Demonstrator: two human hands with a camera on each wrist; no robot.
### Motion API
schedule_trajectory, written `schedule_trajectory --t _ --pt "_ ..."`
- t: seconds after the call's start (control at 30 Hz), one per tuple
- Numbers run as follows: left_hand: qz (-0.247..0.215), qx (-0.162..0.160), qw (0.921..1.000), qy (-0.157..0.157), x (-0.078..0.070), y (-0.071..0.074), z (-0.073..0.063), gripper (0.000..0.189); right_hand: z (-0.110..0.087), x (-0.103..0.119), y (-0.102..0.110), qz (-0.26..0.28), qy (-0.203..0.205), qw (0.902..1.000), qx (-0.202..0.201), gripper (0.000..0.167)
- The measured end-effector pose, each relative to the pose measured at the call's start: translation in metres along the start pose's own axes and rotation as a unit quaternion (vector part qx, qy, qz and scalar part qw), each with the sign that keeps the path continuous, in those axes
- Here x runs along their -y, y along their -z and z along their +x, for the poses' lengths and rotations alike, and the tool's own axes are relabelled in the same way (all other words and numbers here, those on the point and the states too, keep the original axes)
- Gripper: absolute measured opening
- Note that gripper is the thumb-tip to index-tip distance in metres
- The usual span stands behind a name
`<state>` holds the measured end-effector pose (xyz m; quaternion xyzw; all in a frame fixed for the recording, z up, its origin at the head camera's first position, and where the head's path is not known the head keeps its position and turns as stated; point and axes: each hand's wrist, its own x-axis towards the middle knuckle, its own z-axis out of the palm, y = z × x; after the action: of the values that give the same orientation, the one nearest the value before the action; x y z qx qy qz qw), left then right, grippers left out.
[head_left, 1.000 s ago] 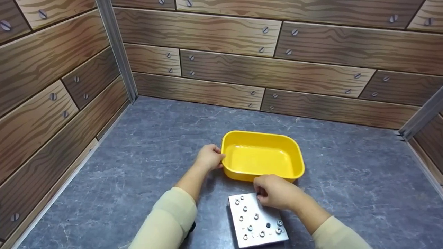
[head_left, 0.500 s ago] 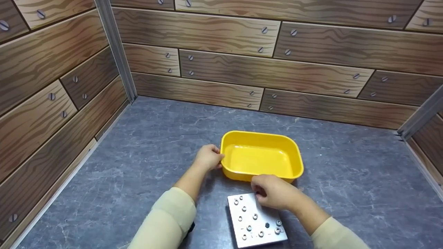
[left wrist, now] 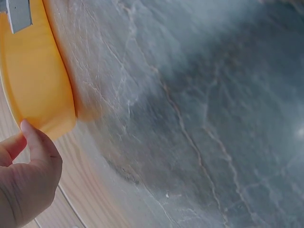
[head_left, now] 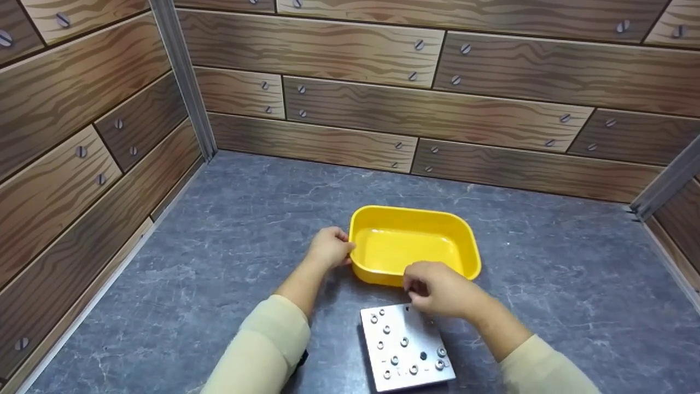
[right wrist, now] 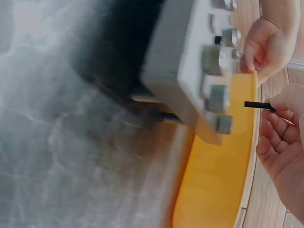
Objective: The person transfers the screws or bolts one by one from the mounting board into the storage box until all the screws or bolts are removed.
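My left hand (head_left: pixel 330 249) pinches the left rim of a yellow plastic basin (head_left: pixel 413 212). In the left wrist view, its thumb and finger meet on the rim. My right hand (head_left: pixel 445 290) is over the basin's near side, just above the far edge of a silver metal plate (head_left: pixel 394 328). Between its thumb and finger it holds a black screw (right wrist: pixel 256 104), clear of the plate. Several silver bolts (head_left: pixel 404 342) and a black bolt (head_left: pixel 423 355) stand in the plate. A dark hole shows near its far edge. The basin's visible floor holds nothing.
Everything sits on a grey marbled tabletop (head_left: pixel 246 219). Wood-patterned panels (head_left: pixel 350 98) enclose the back and sides, with a metal corner post (head_left: pixel 188 82) at the left.
My right hand has risen off the plate's far edge towards the basin with the black screw, uncovering a hole. My left hand stays on the basin rim.
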<state>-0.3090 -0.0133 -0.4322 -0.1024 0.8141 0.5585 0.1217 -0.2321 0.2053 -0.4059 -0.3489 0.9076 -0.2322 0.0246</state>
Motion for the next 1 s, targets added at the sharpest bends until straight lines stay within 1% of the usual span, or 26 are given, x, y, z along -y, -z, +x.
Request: schedule_trajectory --t 0.07,0.27,0.33,0.4,0.57,0.7,0.8,0.87,1.0 --pt "-0.002 0.001 1.0 -0.001 0.0 0.0 0.0 0.007 0.001 -0.001 0.005 0.005 0.0 1.0 -0.007 0.015" --pt "-0.006 0.002 1.0 -0.002 0.0 0.0 0.0 0.007 0.005 -0.01 0.02 0.021 0.014 0.9989 -0.04 0.01" --pt "-0.003 0.002 1.0 0.001 0.0 0.0 0.0 0.007 0.007 -0.013 0.025 0.027 0.005 0.9986 -0.046 0.009" --pt "0.001 0.003 1.0 0.002 0.0 0.001 0.001 0.008 0.009 -0.015 0.03 0.031 -0.011 0.9982 -0.05 0.008" --pt "-0.003 0.002 1.0 0.003 0.0 0.001 0.0 0.009 0.015 -0.022 0.036 0.038 -0.079 0.9946 -0.056 0.005" --pt "-0.008 0.001 1.0 0.002 -0.001 0.001 -0.002 0.009 0.021 -0.033 0.036 0.036 -0.149 0.9862 -0.063 0.004" --pt "-0.006 0.001 1.0 0.003 -0.001 0.001 -0.001 0.009 0.024 -0.042 0.033 0.024 -0.194 0.979 -0.057 0.005" --pt "-0.004 0.001 1.0 0.005 -0.001 0.001 0.0 0.009 0.025 -0.048 0.031 0.01 -0.211 0.9763 -0.049 0.005" --pt "0.0 0.004 1.0 0.005 -0.001 0.001 0.0 0.009 0.025 -0.059 0.024 -0.018 -0.226 0.9736 -0.029 0.005"
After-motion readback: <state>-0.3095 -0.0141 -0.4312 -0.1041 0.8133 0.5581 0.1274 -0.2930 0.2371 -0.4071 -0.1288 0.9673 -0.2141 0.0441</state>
